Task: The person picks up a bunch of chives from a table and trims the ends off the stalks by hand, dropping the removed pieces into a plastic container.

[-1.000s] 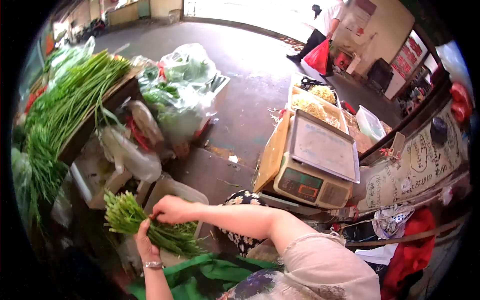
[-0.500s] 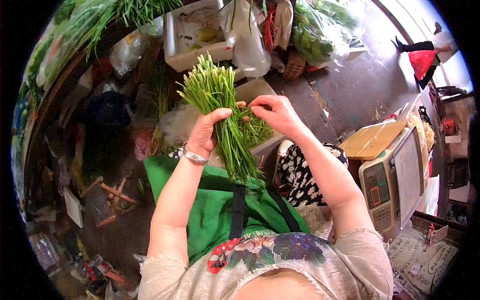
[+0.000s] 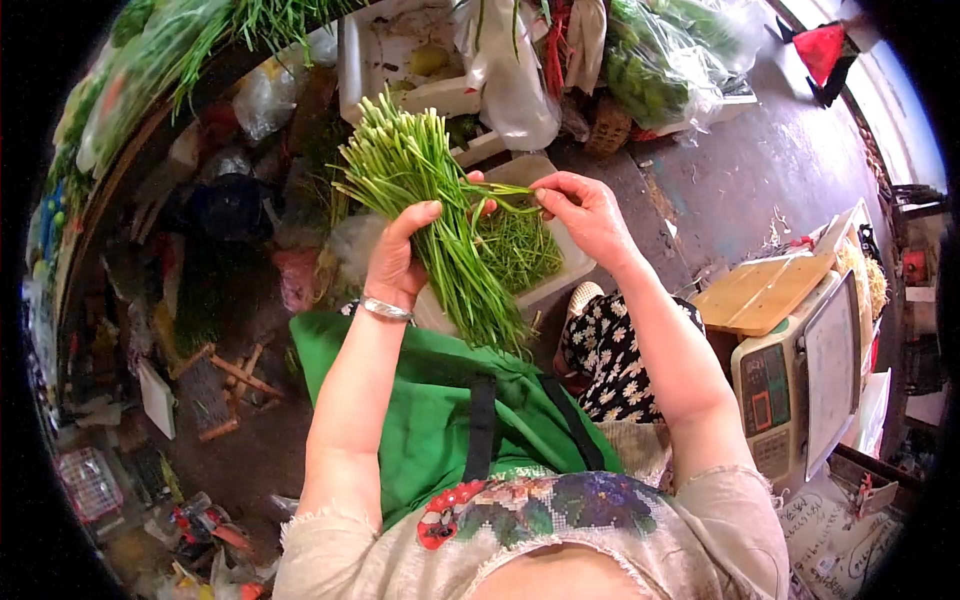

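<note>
A thick bunch of long green stalks (image 3: 435, 215) with pale cut ends lies in my left hand (image 3: 402, 258), whose fingers wrap round its middle. To the right, my right hand (image 3: 585, 215) pinches the end of a few thin green stalks (image 3: 508, 192) that stretch out sideways from the bunch. Below and behind the hands stands a pale plastic bin (image 3: 572, 262) with loose green trimmings (image 3: 515, 250) in it. The bunch's lower tips hang over the near edge of the bin, above a green apron (image 3: 430, 385).
A weighing scale (image 3: 768, 405) with a wooden board (image 3: 765, 293) beside it stands at the right. Bagged greens (image 3: 650, 70) and a white foam box (image 3: 405, 98) are at the top. A small wooden stool (image 3: 215, 395) is on the floor at left. A person with a red bag (image 3: 820, 52) is top right.
The view has swung down onto the lap. My right hand has drawn away from the bunch to the right, pulling thin stalks out. The person with the red bag has moved towards the edge.
</note>
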The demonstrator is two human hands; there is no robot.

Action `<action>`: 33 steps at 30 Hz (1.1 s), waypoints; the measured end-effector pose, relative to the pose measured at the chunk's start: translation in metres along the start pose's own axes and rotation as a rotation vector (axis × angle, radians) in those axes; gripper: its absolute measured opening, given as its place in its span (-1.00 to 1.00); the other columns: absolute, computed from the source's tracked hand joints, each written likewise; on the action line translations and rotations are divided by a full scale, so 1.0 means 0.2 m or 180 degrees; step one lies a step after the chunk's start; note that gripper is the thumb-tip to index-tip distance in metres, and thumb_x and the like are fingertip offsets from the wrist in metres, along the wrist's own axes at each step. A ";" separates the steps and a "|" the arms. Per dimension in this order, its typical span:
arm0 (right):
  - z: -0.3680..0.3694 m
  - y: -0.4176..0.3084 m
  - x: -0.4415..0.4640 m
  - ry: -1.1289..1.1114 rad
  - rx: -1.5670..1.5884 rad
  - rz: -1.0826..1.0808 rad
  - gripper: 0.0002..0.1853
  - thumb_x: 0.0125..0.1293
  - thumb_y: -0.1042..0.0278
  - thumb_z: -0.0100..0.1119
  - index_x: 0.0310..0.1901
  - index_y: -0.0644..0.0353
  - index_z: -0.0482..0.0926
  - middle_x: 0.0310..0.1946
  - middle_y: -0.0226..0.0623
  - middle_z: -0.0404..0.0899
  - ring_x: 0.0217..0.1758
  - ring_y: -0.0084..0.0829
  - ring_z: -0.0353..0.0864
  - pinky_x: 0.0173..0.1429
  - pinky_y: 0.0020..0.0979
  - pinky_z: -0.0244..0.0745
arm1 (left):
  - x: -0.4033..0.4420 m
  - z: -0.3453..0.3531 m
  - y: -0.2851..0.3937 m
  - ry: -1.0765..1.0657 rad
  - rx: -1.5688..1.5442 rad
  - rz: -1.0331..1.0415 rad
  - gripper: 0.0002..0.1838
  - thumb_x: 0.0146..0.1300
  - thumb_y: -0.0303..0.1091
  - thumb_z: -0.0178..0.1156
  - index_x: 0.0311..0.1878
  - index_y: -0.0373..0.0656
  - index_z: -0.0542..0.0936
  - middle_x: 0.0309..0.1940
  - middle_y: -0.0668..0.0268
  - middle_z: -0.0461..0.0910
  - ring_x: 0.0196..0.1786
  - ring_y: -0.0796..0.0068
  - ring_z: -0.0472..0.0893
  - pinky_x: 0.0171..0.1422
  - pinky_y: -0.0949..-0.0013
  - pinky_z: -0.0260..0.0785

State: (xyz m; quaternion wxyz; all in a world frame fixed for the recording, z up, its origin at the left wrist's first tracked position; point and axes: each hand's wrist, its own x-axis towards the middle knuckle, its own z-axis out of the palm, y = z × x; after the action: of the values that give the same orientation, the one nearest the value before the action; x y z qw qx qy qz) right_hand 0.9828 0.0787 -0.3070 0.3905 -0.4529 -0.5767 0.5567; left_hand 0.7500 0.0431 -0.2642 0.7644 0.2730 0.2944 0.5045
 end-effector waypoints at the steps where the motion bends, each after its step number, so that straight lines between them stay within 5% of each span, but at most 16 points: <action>1: -0.01 0.01 0.01 0.0144 -0.0219 -0.0171 -0.81 0.28 0.37 0.15 -0.16 0.30 0.60 -0.45 -0.39 0.57 -0.43 -0.61 0.52 -0.29 -0.53 0.44 | 0.00 0.00 0.01 -0.0073 0.0104 0.0053 -0.28 0.11 -0.26 0.17 0.31 -0.41 0.24 0.26 0.01 0.37 0.19 0.13 0.50 0.00 0.24 0.59; 8: -0.04 0.01 0.01 0.0118 0.0270 0.0225 -0.81 0.31 0.37 0.09 -0.17 0.31 0.57 -0.46 -0.37 0.56 -0.41 -0.61 0.50 -0.30 -0.55 0.41 | -0.01 -0.07 0.04 0.0128 0.0087 0.0214 -0.40 0.14 -0.25 0.14 0.24 -0.35 0.37 0.23 0.11 0.43 0.21 0.25 0.48 0.03 0.27 0.55; 16: -0.03 0.05 0.01 0.0116 0.0288 0.0549 -0.80 0.28 0.40 0.11 -0.12 0.27 0.56 -0.40 -0.34 0.59 -0.37 -0.49 0.53 -0.24 -0.48 0.44 | -0.08 -0.07 0.12 -0.0135 0.0000 0.0530 -0.37 0.17 -0.20 0.08 0.23 -0.44 0.34 0.27 0.00 0.35 0.27 0.10 0.40 0.00 0.26 0.57; 17: -0.01 0.12 -0.01 0.0376 -0.1780 -0.0275 -0.79 0.27 0.37 0.12 -0.08 0.19 0.58 -0.34 -0.32 0.60 -0.30 -0.48 0.55 -0.19 -0.52 0.41 | -0.08 -0.08 0.12 -0.0278 -0.0069 0.0471 -0.26 0.12 -0.21 0.17 0.36 -0.28 0.20 0.30 -0.08 0.28 0.28 0.04 0.36 -0.04 0.22 0.59; 20: 0.04 0.06 0.02 0.0734 -0.3598 -0.1238 -0.73 0.23 0.36 0.16 -0.02 0.06 0.61 -0.18 -0.25 0.62 -0.10 -0.36 0.57 -0.07 -0.49 0.41 | -0.09 -0.06 0.08 -0.0280 0.0001 0.0276 -0.22 0.10 -0.16 0.18 0.38 -0.22 0.19 0.31 -0.06 0.28 0.28 0.04 0.37 -0.03 0.23 0.55; 22: 0.05 -0.02 0.05 0.0273 -0.1384 -0.0816 -0.75 0.20 0.36 0.19 -0.08 0.16 0.61 -0.20 -0.19 0.63 -0.13 -0.25 0.59 -0.04 -0.35 0.46 | -0.09 -0.03 0.05 -0.0231 0.0076 0.0162 -0.25 0.10 -0.19 0.18 0.37 -0.22 0.21 0.26 -0.07 0.34 0.22 0.02 0.44 0.00 0.22 0.54; 23: 0.07 -0.04 0.04 0.0282 -0.0954 -0.0484 -0.78 0.22 0.34 0.21 -0.11 0.19 0.61 -0.26 -0.25 0.63 -0.18 -0.39 0.59 -0.07 -0.42 0.46 | -0.09 -0.03 0.04 -0.0158 0.0047 0.0057 -0.26 0.12 -0.20 0.17 0.36 -0.22 0.21 0.22 -0.06 0.38 0.19 0.00 0.46 0.00 0.23 0.55; 27: 0.13 -0.08 0.03 0.0006 0.0303 -0.0096 -0.83 0.26 0.32 0.24 -0.19 0.22 0.61 -0.38 -0.45 0.60 -0.36 -0.66 0.47 -0.18 -0.58 0.43 | -0.07 -0.04 -0.03 0.0296 0.0048 -0.0319 -0.38 0.15 -0.26 0.21 0.28 -0.22 0.33 0.02 0.04 0.56 -0.03 0.11 0.62 -0.04 0.24 0.58; 30: 0.19 -0.10 0.03 -0.0087 0.0769 -0.0348 -0.80 0.23 0.38 0.29 -0.18 0.28 0.56 -0.36 -0.44 0.60 -0.37 -0.67 0.51 -0.18 -0.58 0.45 | -0.03 -0.05 -0.09 0.0474 -0.0038 -0.0416 -0.57 0.18 -0.38 0.24 0.12 -0.26 0.48 -0.13 0.16 0.64 -0.15 0.30 0.66 -0.06 0.24 0.60; 33: 0.21 -0.11 0.03 -0.0154 0.0932 -0.0173 -0.77 0.20 0.39 0.32 -0.18 0.28 0.53 -0.34 -0.42 0.59 -0.28 -0.66 0.52 -0.14 -0.56 0.46 | 0.00 -0.04 -0.13 0.0631 0.0032 -0.0353 -0.55 0.11 -0.52 0.30 0.10 -0.25 0.48 -0.12 0.25 0.62 -0.15 0.41 0.65 0.00 0.28 0.59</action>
State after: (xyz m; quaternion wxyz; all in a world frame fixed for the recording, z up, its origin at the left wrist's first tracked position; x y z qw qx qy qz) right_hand 0.9384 0.0729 -0.2894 0.4533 -0.3618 -0.5106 0.6347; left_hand 0.7607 0.0343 -0.2877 0.7569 0.2089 0.3857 0.4844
